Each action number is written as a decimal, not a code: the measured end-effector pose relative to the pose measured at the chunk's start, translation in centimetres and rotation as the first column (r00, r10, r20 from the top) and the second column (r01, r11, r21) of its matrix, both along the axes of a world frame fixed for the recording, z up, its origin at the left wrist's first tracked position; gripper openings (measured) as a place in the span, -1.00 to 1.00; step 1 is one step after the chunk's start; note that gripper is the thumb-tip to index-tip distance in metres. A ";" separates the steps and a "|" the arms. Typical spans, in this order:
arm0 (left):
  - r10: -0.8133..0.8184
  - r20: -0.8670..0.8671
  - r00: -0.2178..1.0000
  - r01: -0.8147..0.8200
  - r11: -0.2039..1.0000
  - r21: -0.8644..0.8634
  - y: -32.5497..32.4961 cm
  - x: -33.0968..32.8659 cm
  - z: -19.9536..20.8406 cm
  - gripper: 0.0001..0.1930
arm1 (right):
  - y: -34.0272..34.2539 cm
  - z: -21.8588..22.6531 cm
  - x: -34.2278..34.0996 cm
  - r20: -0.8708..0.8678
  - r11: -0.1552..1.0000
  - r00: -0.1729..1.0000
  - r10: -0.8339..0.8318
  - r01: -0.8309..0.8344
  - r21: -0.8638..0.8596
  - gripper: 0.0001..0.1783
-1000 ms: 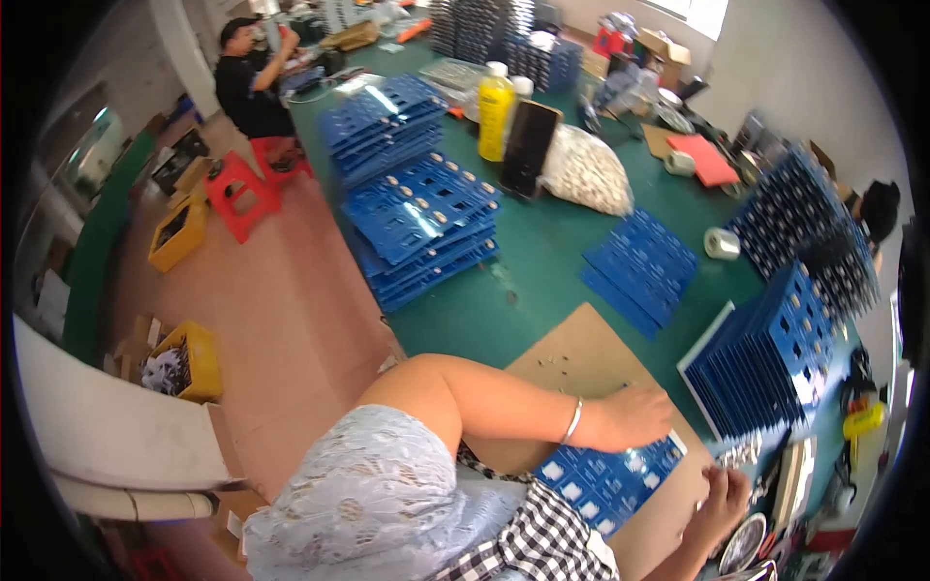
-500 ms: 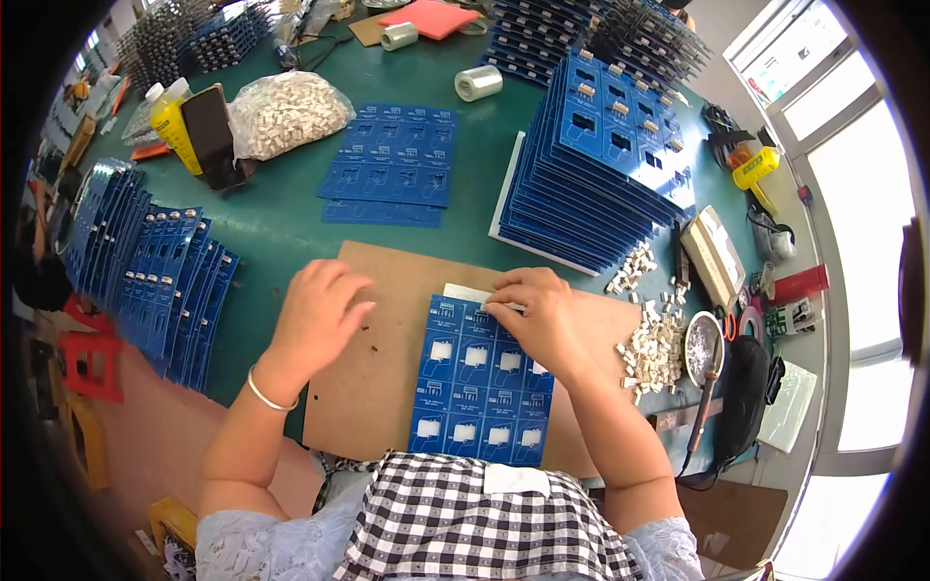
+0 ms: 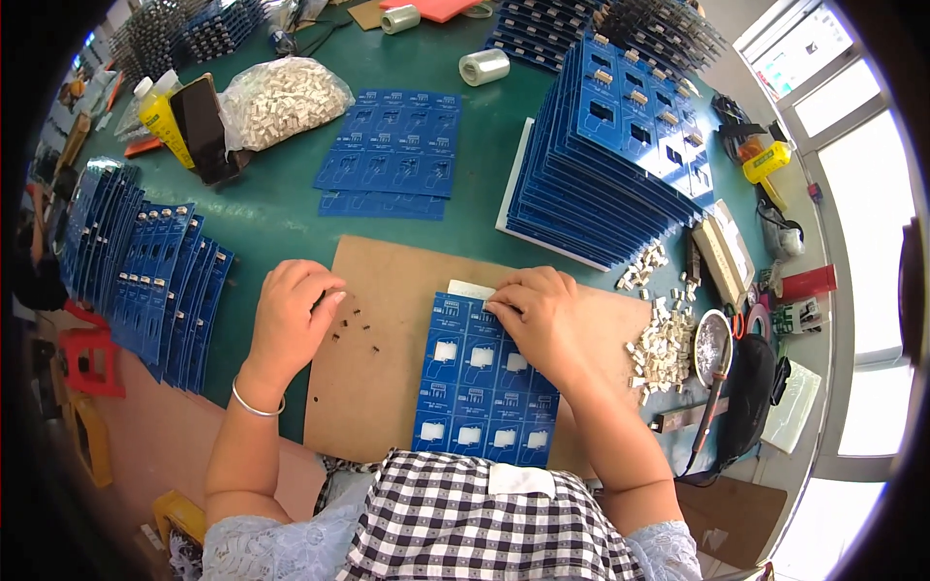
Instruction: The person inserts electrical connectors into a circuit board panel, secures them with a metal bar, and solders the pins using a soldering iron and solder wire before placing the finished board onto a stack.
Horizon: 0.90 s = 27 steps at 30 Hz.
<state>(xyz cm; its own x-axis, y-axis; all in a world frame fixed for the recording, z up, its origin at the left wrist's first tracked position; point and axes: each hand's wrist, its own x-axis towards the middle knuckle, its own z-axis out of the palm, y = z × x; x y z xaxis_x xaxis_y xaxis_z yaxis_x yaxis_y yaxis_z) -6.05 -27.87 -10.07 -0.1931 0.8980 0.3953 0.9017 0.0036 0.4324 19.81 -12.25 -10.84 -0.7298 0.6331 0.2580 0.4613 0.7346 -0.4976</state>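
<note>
A blue circuit board panel with rows of white rectangles lies in front of me on a brown cardboard sheet. A pale strip shows beyond its far edge. My right hand is over the panel's far right part, thumb and forefinger pinched at the board; whatever they hold is hidden. At the cardboard's left edge, my left hand is raised with fingers bent and the thumb slightly apart from them. A dark patch shows in that gap. Several tiny black parts lie beside it on the cardboard.
Loose white connectors lie right of the cardboard, near a round dish and a soldering iron. Tall board stacks stand far right, more boards at left. Behind are flat blue panels, a connector bag and a phone.
My left hand has shifted left and its fingers have drawn closer together, leaving more black parts in sight. The right hand stays at the panel's far edge. The view has shifted slightly.
</note>
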 end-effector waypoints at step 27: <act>-0.007 0.144 0.990 0.047 0.960 -0.275 1.1 1.1 -0.3 -0.89 | 2.0 0.2 16.6 -0.004 0.846 0.863 -0.505 0.496 0.195 -0.90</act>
<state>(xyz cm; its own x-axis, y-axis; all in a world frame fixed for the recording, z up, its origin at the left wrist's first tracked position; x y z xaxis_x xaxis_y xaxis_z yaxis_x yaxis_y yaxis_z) -4.95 -26.75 -10.33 -0.2026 0.9740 0.1016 0.8337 0.1171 0.5397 36.42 -10.23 -10.65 -0.3398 0.8605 0.3795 0.8099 0.4729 -0.3471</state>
